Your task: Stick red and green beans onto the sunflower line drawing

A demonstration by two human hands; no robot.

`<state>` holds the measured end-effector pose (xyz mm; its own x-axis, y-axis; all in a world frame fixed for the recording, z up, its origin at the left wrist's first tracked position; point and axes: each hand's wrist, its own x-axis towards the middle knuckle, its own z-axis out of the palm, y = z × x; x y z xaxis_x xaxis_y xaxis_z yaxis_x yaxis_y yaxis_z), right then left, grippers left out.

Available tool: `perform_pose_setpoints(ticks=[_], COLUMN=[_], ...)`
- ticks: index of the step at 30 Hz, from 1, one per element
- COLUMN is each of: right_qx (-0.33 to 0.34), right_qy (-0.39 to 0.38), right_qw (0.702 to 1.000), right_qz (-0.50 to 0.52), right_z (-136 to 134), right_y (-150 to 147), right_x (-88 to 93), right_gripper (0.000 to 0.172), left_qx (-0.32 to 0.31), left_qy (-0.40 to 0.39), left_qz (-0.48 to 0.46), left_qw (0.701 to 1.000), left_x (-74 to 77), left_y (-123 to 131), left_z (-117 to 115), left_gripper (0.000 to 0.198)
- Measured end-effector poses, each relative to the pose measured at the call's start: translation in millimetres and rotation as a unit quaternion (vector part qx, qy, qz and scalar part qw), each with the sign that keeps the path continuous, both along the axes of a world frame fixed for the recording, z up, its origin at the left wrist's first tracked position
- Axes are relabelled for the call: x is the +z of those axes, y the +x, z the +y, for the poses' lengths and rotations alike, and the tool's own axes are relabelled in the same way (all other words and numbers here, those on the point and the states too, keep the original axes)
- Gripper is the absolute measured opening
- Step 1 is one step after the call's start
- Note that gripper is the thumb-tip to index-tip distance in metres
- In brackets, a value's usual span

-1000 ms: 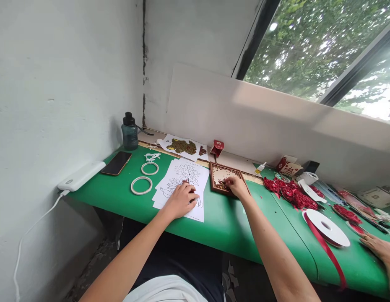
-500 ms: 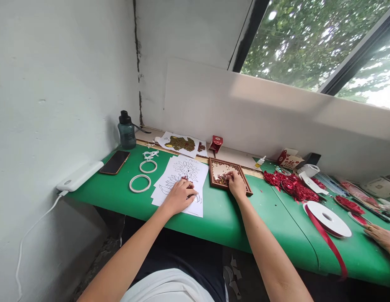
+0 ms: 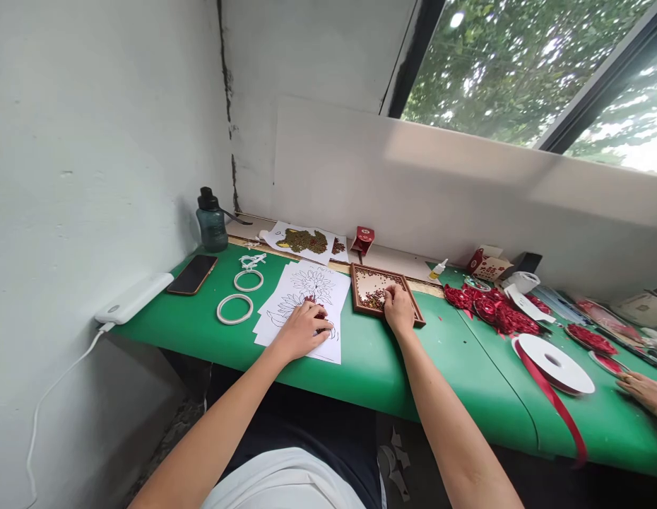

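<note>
My left hand (image 3: 303, 329) lies on a sheet of paper (image 3: 331, 290) printed with line-drawn flowers, its fingers spread and resting on it. Dark red beads or seeds (image 3: 310, 300) show by its fingertips and partly under them. My right hand (image 3: 399, 308) is over a square brown wooden tray (image 3: 419, 311), with thumb and fingers drawn together in a pinch. Whatever is between those fingertips is too small to make out. Small reddish-brown and greenish beads or seeds (image 3: 371, 300) are heaped near the fingers and scattered along the tray's sides.
Two white tape rings (image 3: 235, 322), a phone (image 3: 193, 274) and a dark bottle (image 3: 212, 225) stand left. Behind lies a seed-covered picture (image 3: 303, 242). To the right are a glue bottle (image 3: 439, 268), red ribbon pieces (image 3: 501, 311), a ribbon spool (image 3: 564, 360) and another person's hand (image 3: 643, 392).
My right hand stays at the tray, its fingers slightly shifted and lifted from the heap. My left hand stays put on the paper. The view has shifted slightly.
</note>
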<state>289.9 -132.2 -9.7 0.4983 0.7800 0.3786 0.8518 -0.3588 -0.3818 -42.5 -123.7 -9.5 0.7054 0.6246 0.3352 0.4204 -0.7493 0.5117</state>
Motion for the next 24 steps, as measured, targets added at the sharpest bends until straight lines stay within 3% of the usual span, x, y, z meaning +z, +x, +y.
perform_pose_setpoints(ticks=[24], right_qx=[-0.002], right_qy=[0.022], right_qw=[1.000], right_qz=[0.011], right_z=[0.8], right_y=[2.9], right_x=[-3.0], right_gripper=[0.018], left_qx=[0.013], left_qy=[-0.004], left_qz=[-0.002], left_qw=[1.000], left_x=[0.0], left_y=[0.1], left_z=[1.1], left_gripper=[0.022])
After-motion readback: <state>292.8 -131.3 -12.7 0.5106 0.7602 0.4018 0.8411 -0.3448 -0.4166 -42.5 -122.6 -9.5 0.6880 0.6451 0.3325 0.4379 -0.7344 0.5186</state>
